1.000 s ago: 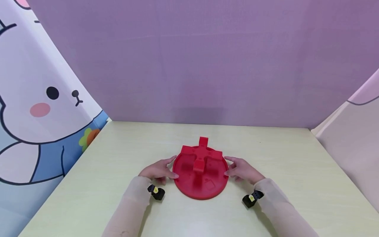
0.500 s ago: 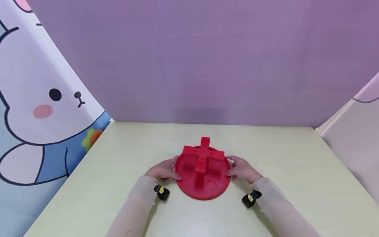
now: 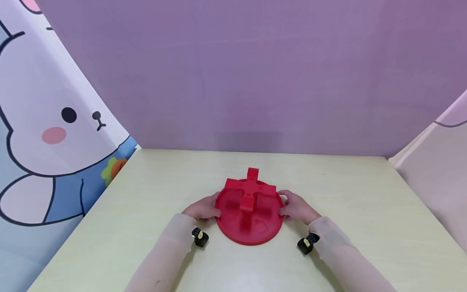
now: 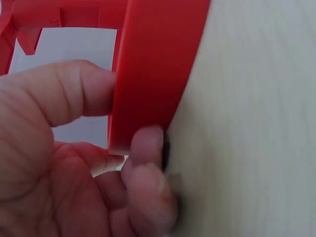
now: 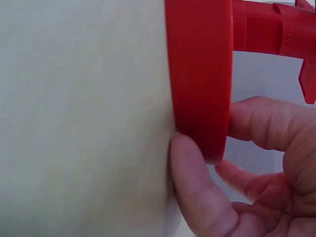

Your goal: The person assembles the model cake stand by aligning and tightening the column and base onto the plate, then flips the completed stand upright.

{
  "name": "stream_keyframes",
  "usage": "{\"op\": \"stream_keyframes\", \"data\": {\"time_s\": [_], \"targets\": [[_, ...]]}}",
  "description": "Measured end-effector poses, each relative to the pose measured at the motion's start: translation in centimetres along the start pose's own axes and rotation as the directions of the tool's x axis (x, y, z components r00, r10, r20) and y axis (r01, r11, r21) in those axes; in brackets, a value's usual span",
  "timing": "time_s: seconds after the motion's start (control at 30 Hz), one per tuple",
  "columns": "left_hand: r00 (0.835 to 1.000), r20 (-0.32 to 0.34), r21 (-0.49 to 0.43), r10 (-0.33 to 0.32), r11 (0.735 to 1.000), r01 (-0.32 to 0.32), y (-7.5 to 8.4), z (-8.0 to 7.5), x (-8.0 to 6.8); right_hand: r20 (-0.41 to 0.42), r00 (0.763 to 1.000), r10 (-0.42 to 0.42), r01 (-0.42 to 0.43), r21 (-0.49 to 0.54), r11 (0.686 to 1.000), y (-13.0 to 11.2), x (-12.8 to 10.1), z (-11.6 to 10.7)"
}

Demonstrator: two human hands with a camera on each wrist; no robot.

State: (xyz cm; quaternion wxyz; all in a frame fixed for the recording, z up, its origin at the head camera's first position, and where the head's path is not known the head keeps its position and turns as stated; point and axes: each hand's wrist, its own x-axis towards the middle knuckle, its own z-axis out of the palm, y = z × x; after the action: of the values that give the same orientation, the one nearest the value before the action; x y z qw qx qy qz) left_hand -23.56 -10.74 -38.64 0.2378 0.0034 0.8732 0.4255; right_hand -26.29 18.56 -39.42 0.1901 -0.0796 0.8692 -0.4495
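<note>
A red round plastic base (image 3: 255, 235) with a low rim lies on the table, a red cross-shaped piece (image 3: 249, 188) with blocky arm ends standing over its far half. At the base's left edge my left hand (image 3: 202, 208) grips the rim; in the left wrist view the thumb (image 4: 94, 89) presses the inner top side while fingertips (image 4: 148, 143) sit at the lower edge. Opposite, my right hand (image 3: 298, 207) pinches the right rim. Its thumb (image 5: 247, 118) lies inside and a finger (image 5: 190, 160) reaches the bottom edge near the tabletop. Some other fingers are partly hidden.
The pale wooden table (image 3: 346, 194) runs back to a purple cloth wall (image 3: 255, 81). A cartoon-printed curtain (image 3: 54, 101) hangs at the left, and a light curtain (image 3: 438, 178) at the right. Black wrist cameras (image 3: 200, 238) sit on both wrists.
Both hands have closed in on the base's rim, the left moving right and its thumb settling on the edge. The base shows slightly farther right, as the head view has shifted.
</note>
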Motion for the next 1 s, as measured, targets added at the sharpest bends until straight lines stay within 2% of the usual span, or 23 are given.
{"op": "stream_keyframes", "data": {"time_s": [0.23, 0.33, 0.47, 0.53, 0.63, 0.73, 0.8, 0.9, 1.0], "targets": [[1.0, -0.004, -0.008, 0.011, 1.0, -0.011, -0.1, 0.2, -0.5, 0.031, 1.0, -0.006, 0.009, -0.107, 0.994, -1.0, 0.0, 0.4], [0.999, -0.008, -0.015, 0.033, 0.999, -0.033, -0.2, 0.1, -0.9, 0.04, 0.999, -0.022, 0.027, -0.13, 0.991, -1.2, -0.1, 0.6], [1.0, -0.019, 0.005, 0.021, 1.0, -0.021, 0.0, -0.5, -1.5, 0.047, 0.999, -0.024, 0.029, -0.129, 0.991, -1.4, -0.3, 0.5], [1.0, -0.02, 0.014, -0.003, 1.0, 0.003, 0.1, -0.9, -1.8, 0.063, 0.998, -0.025, 0.03, -0.086, 0.996, -1.5, -0.3, 0.3], [0.999, -0.016, 0.044, -0.036, 0.998, 0.037, 0.2, -1.3, -2.2, 0.091, 0.996, -0.021, 0.016, 0.062, 0.998, -1.4, -0.4, 0.0], [0.999, -0.002, 0.053, -0.052, 0.997, 0.052, 0.2, -1.5, -2.5, 0.106, 0.994, -0.021, -0.001, 0.212, 0.977, -1.2, -0.5, -0.2], [0.999, 0.008, 0.04, -0.053, 0.998, 0.052, 0.2, -1.5, -2.6, 0.104, 0.994, -0.019, -0.01, 0.267, 0.964, -1.2, -0.7, -0.3], [0.999, 0.027, -0.027, -0.027, 0.999, 0.027, -0.1, -1.5, -2.5, 0.092, 0.996, -0.022, -0.007, 0.307, 0.952, -1.2, -1.0, -0.5], [0.998, 0.055, -0.177, 0.024, 0.984, -0.014, -0.7, -1.2, -2.1, 0.061, 0.998, -0.034, 0.01, 0.346, 0.938, -1.3, -1.2, -0.8]]}}
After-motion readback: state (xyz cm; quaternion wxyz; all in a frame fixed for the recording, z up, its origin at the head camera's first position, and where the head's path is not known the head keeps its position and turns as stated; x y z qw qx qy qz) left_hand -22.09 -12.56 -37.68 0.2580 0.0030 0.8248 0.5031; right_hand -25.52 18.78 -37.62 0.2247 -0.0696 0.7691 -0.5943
